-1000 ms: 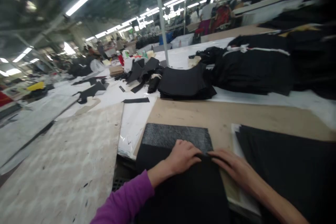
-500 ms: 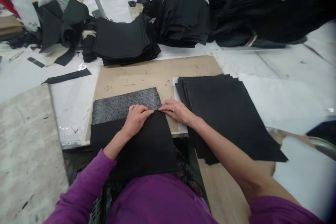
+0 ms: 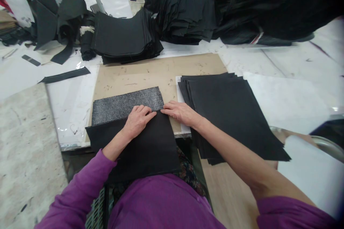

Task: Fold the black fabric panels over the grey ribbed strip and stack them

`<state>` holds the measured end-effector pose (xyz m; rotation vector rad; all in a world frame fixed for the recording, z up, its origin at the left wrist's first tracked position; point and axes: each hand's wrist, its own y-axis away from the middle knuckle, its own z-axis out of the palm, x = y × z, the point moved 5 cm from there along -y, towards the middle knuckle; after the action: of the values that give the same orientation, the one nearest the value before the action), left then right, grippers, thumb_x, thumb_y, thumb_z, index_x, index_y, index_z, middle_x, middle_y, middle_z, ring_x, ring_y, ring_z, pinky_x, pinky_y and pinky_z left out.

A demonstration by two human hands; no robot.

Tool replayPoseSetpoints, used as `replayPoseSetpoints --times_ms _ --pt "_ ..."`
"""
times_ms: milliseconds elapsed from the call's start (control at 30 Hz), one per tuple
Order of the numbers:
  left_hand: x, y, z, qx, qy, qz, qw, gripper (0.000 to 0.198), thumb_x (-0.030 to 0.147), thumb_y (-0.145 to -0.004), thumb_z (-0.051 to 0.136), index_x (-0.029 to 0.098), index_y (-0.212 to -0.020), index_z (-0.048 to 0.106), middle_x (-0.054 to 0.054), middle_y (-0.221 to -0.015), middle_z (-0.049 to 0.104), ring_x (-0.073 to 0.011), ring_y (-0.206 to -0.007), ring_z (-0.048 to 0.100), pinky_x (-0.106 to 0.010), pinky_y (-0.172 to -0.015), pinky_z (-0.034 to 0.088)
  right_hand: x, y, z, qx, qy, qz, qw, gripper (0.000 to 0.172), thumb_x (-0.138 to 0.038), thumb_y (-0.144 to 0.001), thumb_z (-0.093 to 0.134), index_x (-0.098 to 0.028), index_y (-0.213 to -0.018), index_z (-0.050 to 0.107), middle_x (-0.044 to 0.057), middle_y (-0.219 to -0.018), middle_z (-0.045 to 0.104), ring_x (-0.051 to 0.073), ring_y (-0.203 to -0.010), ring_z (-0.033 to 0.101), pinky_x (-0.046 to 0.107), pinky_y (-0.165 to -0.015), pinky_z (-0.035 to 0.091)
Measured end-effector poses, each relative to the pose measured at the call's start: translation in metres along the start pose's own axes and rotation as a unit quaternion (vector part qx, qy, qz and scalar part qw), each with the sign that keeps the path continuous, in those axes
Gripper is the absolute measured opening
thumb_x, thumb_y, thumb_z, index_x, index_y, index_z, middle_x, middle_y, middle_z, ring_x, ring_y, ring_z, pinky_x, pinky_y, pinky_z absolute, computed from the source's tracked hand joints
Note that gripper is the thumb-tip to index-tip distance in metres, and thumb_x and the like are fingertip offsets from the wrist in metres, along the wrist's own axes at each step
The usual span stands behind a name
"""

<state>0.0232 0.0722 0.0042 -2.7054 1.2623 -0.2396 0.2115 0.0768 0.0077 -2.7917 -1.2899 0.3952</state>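
Note:
A flat black sheet point(image 3: 150, 146), perhaps fabric or leather, lies at the table's front edge and hangs down toward my lap. Above its top edge shows a speckled grey strip point(image 3: 120, 106). My left hand point(image 3: 138, 120) rests on the sheet, thumb and fingers pressed together at that edge. Close beside it, my right hand point(image 3: 178, 112) pinches the top right corner of the black sheet. The fingertips of both hands nearly meet. To the right, a stack of similar black sheets point(image 3: 225, 111) lies partly under my right forearm.
Beneath the work lies a brown board point(image 3: 161, 68). Behind it stand a curved stack of black pieces point(image 3: 118, 37) and tied black bundles point(image 3: 185, 14). A narrow black strip point(image 3: 67, 74) lies at the left, near a stained pale board point(image 3: 24, 143).
The left corner of the black sheet now sticks out farther left, past the speckled strip. Both hands keep nearly the same place at the edge. The whole view has shifted slightly.

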Motion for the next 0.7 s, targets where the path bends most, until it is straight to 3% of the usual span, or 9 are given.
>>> replayPoseSetpoints --times_ms 200,400,533,700 --pt "0.001 -0.001 -0.004 -0.012 -0.021 0.014 1.000 0.032 0.023 -0.104 0.040 0.028 -0.128 0.062 -0.006 -0.108 0.063 -0.0219 -0.097 0.052 -0.038 -0.084 0.040 0.004 0.007 0.003 -0.016 0.004 -0.016 1.000 0.040 -0.010 -0.098 0.041 -0.023 -0.129 0.063 0.007 -0.116 0.064 0.022 -0.106 0.054 0.035 -0.087 0.050" --pt "0.002 0.001 -0.007 -0.010 -0.038 0.026 0.999 0.033 0.021 -0.103 0.041 0.027 -0.129 0.060 -0.007 -0.110 0.063 -0.0224 -0.098 0.052 -0.039 -0.085 0.040 0.004 0.023 -0.012 -0.013 0.031 0.057 0.998 0.034 -0.009 -0.096 0.043 -0.022 -0.114 0.069 0.008 -0.113 0.064 0.023 -0.104 0.055 0.036 -0.087 0.050" --pt "0.005 0.002 -0.005 0.001 -0.047 0.029 0.998 0.032 0.022 -0.103 0.042 0.025 -0.130 0.059 -0.007 -0.110 0.063 -0.0227 -0.099 0.052 -0.038 -0.085 0.040 -0.027 0.010 -0.020 0.049 0.053 0.176 0.982 0.040 -0.005 -0.094 0.040 -0.017 -0.125 0.063 0.013 -0.121 0.061 0.026 -0.108 0.053 0.037 -0.091 0.049" --pt "-0.011 0.016 -0.002 0.020 -0.020 0.015 0.999 0.029 0.024 -0.103 0.045 0.022 -0.128 0.061 -0.007 -0.110 0.064 -0.0217 -0.099 0.052 -0.036 -0.084 0.042 -0.073 -0.016 0.016 0.050 0.071 0.201 0.976 0.045 -0.006 -0.095 0.039 -0.008 -0.139 0.052 0.016 -0.115 0.061 0.028 -0.109 0.051 0.041 -0.094 0.046"
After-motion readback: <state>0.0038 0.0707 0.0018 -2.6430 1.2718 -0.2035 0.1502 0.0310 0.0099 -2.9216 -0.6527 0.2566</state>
